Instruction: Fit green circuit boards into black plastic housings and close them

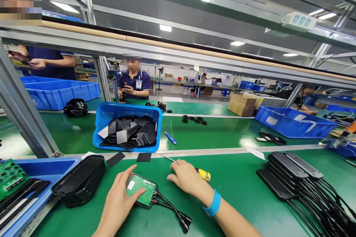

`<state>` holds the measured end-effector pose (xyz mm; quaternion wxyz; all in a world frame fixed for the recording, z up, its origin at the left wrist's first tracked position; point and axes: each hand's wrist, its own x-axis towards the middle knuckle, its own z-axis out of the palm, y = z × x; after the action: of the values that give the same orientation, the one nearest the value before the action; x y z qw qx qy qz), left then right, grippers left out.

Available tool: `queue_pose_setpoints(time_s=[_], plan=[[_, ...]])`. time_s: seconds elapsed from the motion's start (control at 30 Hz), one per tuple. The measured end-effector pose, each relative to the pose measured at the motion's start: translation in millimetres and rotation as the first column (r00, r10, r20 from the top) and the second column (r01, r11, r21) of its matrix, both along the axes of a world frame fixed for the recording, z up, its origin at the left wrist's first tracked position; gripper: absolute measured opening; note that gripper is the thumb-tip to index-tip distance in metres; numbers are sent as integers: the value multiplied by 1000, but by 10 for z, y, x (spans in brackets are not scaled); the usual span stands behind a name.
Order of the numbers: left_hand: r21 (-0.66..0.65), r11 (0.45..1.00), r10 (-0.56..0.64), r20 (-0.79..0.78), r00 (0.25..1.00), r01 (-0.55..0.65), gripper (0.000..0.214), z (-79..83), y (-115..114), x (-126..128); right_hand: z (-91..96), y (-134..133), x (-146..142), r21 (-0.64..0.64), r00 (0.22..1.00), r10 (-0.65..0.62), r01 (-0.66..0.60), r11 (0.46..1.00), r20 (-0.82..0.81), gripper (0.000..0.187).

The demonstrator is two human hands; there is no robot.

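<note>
My left hand (119, 196) grips a green circuit board (144, 187) set in a black casing, its thumb pressed on the board and its fingers along the far side. Short black cables (178, 213) with plug ends run from the casing to the right. Just right of the board, my right hand (186, 179) is curled over the middle of a screwdriver (204, 174). The yellow-and-black handle shows behind the hand and the thin shaft sticks out ahead of the fingers; the thumb is held apart. The hand hides the screwdriver's middle. A blue band (213, 203) circles my right wrist.
A blue basket (97, 133) holds black pads, with a blue cutter (170, 138) beside it. Black casings (80, 181) and a blue bin (69, 163) with circuit boards stand left. Cabled black units (292, 170) are stacked right. A co-worker (139, 85) is across the bench.
</note>
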<state>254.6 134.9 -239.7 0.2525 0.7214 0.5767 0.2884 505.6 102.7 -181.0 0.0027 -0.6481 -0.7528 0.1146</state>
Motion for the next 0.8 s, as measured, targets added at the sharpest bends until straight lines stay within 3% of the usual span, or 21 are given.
queue_pose_setpoints(time_s=[0.07,0.13,0.23,0.37,0.43,0.5,0.57,0.63,0.67,0.73,0.8], plan=[[-77,995,76,165,983,-64,77,78,-32,16,-61,-89,-168,-21,967,114,-122,992,-230,57],[-240,966,188,419,888,-91,84,168,-66,32,-152,-168,-319,-44,906,139,-170,984,-399,70],[-416,909,342,704,623,-30,78,288,-131,79,-245,-254,-489,-15,818,154,-195,981,-554,49],[-505,842,451,851,268,188,66,355,-253,205,-230,-327,-602,32,598,182,-254,967,-781,37],[-489,839,486,871,73,238,57,363,-315,271,-214,-363,-630,59,608,207,-255,965,-766,39],[-451,865,473,879,-59,220,44,370,-362,321,-218,-396,-655,188,728,311,-248,950,-611,35],[-421,893,440,892,-103,161,36,376,-393,351,-238,-418,-681,415,823,440,-282,865,-360,25],[-421,900,433,894,-114,111,36,379,-409,371,-260,-430,-706,587,837,517,-330,739,-180,24],[-426,900,435,892,-119,94,36,378,-413,380,-270,-434,-716,627,831,534,-334,704,-158,25],[-419,905,426,896,-124,75,37,376,-420,397,-282,-443,-726,630,820,534,-305,714,-208,23],[-386,920,392,913,-111,71,36,382,-433,412,-283,-455,-724,564,820,498,-279,777,-282,17]])
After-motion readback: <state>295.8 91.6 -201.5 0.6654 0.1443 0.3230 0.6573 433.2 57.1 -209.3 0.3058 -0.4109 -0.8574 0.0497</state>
